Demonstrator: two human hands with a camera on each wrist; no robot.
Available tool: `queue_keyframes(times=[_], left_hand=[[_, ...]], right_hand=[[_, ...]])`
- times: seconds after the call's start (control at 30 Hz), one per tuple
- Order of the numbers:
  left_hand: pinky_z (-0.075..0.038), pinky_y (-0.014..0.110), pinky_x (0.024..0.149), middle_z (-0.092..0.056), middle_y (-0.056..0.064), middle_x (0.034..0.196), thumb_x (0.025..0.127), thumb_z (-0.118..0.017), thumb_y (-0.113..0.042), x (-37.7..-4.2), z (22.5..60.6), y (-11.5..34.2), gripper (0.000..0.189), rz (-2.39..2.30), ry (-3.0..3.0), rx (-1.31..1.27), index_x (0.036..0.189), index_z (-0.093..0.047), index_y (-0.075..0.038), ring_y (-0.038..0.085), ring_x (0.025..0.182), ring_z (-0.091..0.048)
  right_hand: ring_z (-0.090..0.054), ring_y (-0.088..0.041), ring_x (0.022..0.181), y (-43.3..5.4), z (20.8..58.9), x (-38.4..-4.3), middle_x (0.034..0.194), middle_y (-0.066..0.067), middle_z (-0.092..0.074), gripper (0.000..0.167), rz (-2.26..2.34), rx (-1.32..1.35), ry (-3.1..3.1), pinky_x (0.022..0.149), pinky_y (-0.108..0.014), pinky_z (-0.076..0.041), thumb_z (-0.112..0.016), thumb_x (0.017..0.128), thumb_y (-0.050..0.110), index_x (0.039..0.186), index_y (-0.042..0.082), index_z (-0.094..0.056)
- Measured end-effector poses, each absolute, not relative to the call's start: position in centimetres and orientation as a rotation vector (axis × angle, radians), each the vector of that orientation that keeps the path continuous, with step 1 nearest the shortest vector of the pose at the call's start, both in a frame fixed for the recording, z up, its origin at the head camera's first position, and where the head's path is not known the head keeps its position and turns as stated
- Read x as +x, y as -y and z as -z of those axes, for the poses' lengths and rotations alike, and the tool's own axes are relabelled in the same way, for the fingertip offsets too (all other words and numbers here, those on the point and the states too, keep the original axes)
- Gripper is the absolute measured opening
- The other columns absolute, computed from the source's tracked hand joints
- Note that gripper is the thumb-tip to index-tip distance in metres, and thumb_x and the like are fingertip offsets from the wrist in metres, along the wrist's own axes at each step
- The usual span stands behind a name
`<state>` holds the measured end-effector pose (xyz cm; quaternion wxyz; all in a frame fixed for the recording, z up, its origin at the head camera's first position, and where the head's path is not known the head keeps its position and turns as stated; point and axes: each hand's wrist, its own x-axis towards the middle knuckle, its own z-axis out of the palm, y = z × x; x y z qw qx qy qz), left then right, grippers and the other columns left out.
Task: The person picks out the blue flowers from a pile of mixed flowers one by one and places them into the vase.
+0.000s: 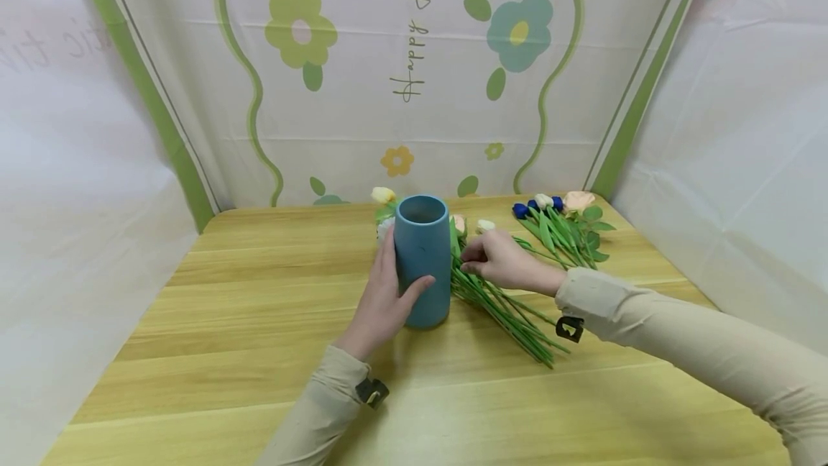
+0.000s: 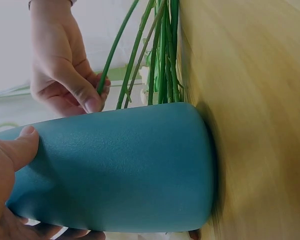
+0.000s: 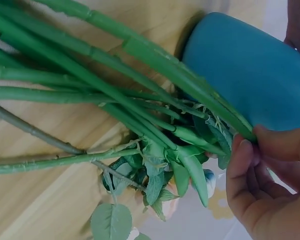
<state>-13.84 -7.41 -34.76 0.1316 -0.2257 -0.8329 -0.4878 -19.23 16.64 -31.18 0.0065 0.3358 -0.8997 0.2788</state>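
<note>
A blue vase stands upright on the wooden table, its open mouth facing up. My left hand grips its left side, with the thumb across the front; the left wrist view shows the same hold on the vase. Just right of the vase, my right hand pinches one green flower stem between thumb and fingertips. Beneath that hand lies a bunch of artificial flowers, their green stems pointing toward the front right. Their heads are partly hidden behind the vase and hand.
At the back right lies another group of flowers, with blue blooms, a white one and a pale pink rose. A yellowish tulip shows behind the vase's left side. A printed cloth hangs behind the table.
</note>
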Motion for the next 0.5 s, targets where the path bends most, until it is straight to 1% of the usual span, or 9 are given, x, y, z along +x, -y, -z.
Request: queue_keyframes(times=[0.13, 0.2, 0.3, 0.37, 0.43, 0.47, 0.5], left_hand=[[-0.025, 0.055, 0.111, -0.010, 0.008, 0.162, 0.094, -0.068, -0.032, -13.9, 34.8, 7.4, 0.096, 1.414, 2.417, -0.652, 0.159, -0.001, -0.012, 0.026, 0.144, -0.020], [-0.024, 0.055, 0.111, -0.009, 0.008, 0.162, 0.094, -0.068, -0.032, -13.9, 34.8, 7.4, 0.096, 1.415, 2.419, -0.648, 0.159, -0.001, -0.012, 0.025, 0.144, -0.019], [-0.024, 0.055, 0.111, -0.010, 0.008, 0.162, 0.094, -0.068, -0.033, -13.9, 34.8, 7.4, 0.095, 1.419, 2.420, -0.646, 0.159, -0.001, -0.012, 0.026, 0.144, -0.019], [-0.025, 0.054, 0.111, -0.010, 0.009, 0.162, 0.094, -0.068, -0.032, -13.9, 34.8, 7.4, 0.095, 1.421, 2.417, -0.652, 0.159, -0.001, -0.011, 0.026, 0.144, -0.019], [-0.025, 0.054, 0.111, -0.012, 0.010, 0.161, 0.094, -0.068, -0.032, -13.9, 34.8, 7.4, 0.095, 1.424, 2.412, -0.658, 0.158, -0.002, -0.010, 0.026, 0.143, -0.021], [-0.025, 0.054, 0.111, -0.013, 0.010, 0.161, 0.094, -0.068, -0.032, -13.9, 34.8, 7.4, 0.095, 1.424, 2.410, -0.661, 0.158, -0.002, -0.010, 0.026, 0.143, -0.021], [-0.026, 0.054, 0.111, -0.013, 0.010, 0.161, 0.094, -0.068, -0.031, -13.9, 34.8, 7.4, 0.095, 1.426, 2.408, -0.663, 0.158, -0.002, -0.010, 0.026, 0.143, -0.022]], right_hand=[[-0.053, -0.007, 0.053, -16.5, 31.4, -19.6, 0.071, 0.004, -0.066, 0.012, -0.811, 1.117, 2.774, 0.055, -0.029, -0.047, -0.069, 0.089, -0.004, 0.085, 0.004, -0.078], [-0.049, -0.008, 0.049, -16.3, 31.5, -19.7, 0.069, 0.002, -0.065, 0.015, -0.786, 1.133, 2.768, 0.053, -0.028, -0.045, -0.068, 0.089, -0.006, 0.083, 0.003, -0.078], [-0.051, -0.008, 0.051, -16.1, 31.6, -19.8, 0.074, -0.004, -0.068, 0.014, -0.739, 1.127, 2.780, 0.054, -0.028, -0.046, -0.066, 0.088, -0.008, 0.086, -0.001, -0.078], [-0.055, -0.007, 0.057, -15.9, 31.7, -19.9, 0.079, -0.007, -0.071, 0.017, -0.687, 1.108, 2.795, 0.056, -0.026, -0.047, -0.064, 0.087, -0.011, 0.086, -0.002, -0.078], [-0.051, -0.005, 0.057, -15.7, 31.8, -20.0, 0.075, -0.004, -0.069, 0.025, -0.621, 1.116, 2.794, 0.054, -0.025, -0.042, -0.061, 0.084, -0.016, 0.075, 0.001, -0.076], [-0.045, -0.004, 0.055, -15.6, 31.9, -20.0, 0.068, -0.001, -0.064, 0.030, -0.586, 1.123, 2.794, 0.053, -0.024, -0.038, -0.059, 0.082, -0.018, 0.066, 0.004, -0.071], [-0.038, -0.005, 0.053, -15.5, 32.0, -20.0, 0.060, 0.003, -0.056, 0.037, -0.545, 1.132, 2.787, 0.051, -0.024, -0.032, -0.056, 0.080, -0.020, 0.059, 0.009, -0.062]])
